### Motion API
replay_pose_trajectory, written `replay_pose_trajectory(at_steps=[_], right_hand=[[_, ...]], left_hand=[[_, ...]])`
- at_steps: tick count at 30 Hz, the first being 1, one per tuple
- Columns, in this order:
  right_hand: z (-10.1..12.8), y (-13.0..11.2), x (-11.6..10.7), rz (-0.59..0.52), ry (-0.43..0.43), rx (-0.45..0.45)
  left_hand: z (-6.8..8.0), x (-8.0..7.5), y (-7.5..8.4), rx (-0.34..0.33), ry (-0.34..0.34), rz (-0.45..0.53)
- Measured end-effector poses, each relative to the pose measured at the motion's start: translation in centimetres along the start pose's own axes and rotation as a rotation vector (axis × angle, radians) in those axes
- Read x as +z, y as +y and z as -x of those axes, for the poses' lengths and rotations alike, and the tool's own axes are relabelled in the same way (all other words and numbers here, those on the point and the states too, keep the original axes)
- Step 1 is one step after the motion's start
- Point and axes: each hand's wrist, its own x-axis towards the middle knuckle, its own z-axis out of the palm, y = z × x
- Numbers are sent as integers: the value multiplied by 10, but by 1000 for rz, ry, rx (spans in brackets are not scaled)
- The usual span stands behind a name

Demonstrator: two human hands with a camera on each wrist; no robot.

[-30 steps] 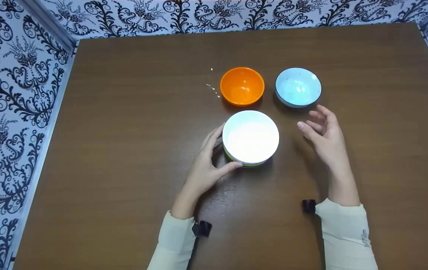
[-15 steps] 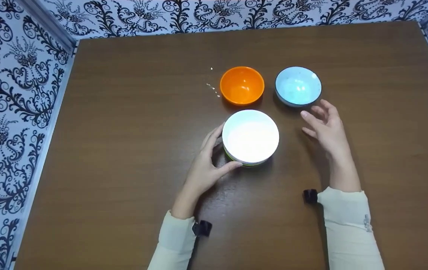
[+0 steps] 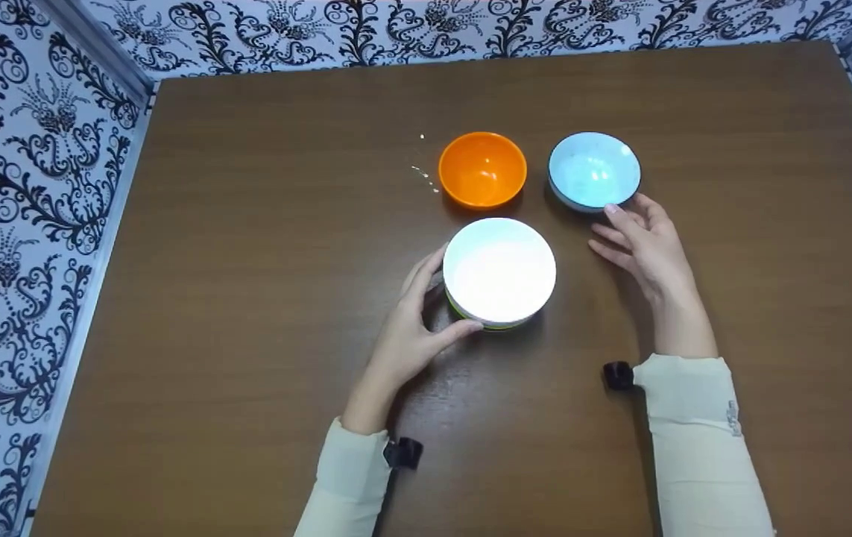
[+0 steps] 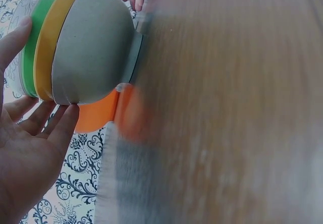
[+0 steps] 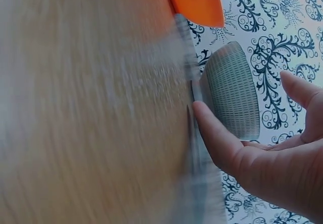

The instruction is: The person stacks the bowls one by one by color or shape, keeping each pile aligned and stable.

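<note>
a: report status of left hand (image 3: 403,339).

b: my left hand holds the stack of nested round plastic bowls (image 3: 499,273), white on top with green and yellow rims below it. thumb on the near side, fingers (image 4: 48,125) curved round the far-left wall. the stack rests on the brown wooden surface (image 3: 247,298), in front of the small orange plastic bowl (image 3: 482,169). this hold has not changed over the last second.

a: report status of right hand (image 3: 642,242).

b: my right hand has moved forward, from beside the stack to the pale blue speckled bowl (image 3: 594,171). one fingertip (image 5: 202,114) now lies against the bowl's foot, next to the surface; the thumb stands off the rim. the fingers are spread and released, not clenched, with nothing grasped.

a: significance of the change?

b: in my judgement, the blue bowl is the item now being approached. it sits upright, just right of the orange bowl, not touching it. contact is made, but no grip.

a: other items?

b: a few pale crumbs (image 3: 426,179) left of the orange bowl.
</note>
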Motion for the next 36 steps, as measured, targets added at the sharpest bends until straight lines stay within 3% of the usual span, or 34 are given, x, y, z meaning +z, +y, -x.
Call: replay_pose_trajectory(at_steps=[8,14,25,36], right_hand=[[-9,0,3,-141,-6,17],[-13,1,4,-180,3,16],[-15,-1,7,-294,72,23],[-15,-2,7,-306,106,32]], left_hand=[[0,0,0,-7,1,-11],[0,0,1,-7,3,-13],[0,0,0,-10,0,6],[0,1,0,6,2,26]])
